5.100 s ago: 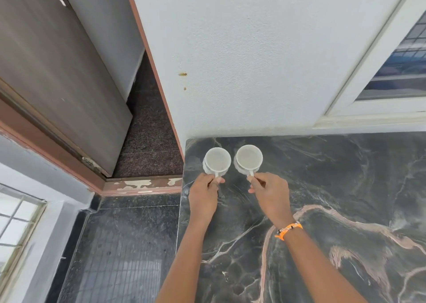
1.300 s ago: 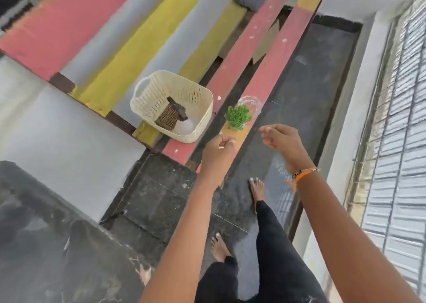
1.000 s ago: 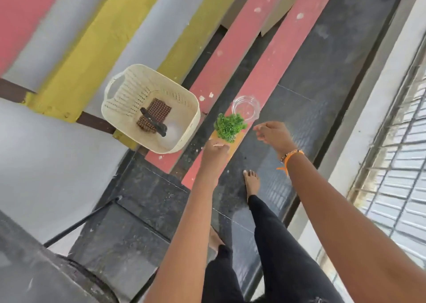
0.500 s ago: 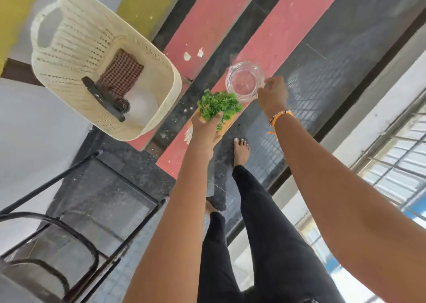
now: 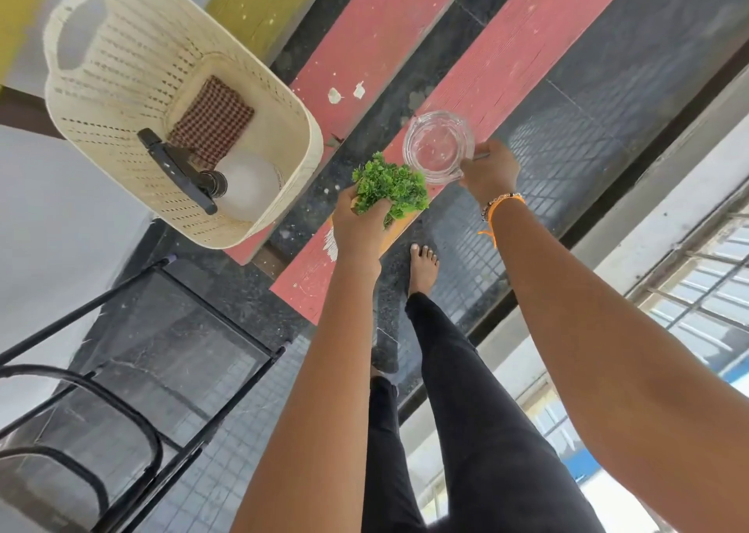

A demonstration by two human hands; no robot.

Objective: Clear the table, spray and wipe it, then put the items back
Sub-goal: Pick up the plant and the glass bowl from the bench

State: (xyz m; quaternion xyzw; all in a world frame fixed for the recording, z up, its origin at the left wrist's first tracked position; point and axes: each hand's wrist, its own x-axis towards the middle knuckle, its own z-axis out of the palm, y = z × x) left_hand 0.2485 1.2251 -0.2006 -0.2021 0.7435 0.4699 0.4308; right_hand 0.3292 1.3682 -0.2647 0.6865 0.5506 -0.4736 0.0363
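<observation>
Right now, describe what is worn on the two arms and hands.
Both forearms are bare, with no sleeves or gloves. The right hand has an orange thread band and a beaded bracelet at the wrist. The left hand and its wrist carry nothing.

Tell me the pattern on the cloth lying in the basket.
The cloth has a small red-and-white check, seen in the head view inside the cream basket.

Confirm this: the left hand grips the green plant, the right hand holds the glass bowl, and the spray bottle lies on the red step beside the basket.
One detail is wrong. The head view shows the spray bottle lying inside the basket, next to the checked cloth, not on the step. The left hand does grip the green plant, and the right hand holds the glass bowl.
</observation>
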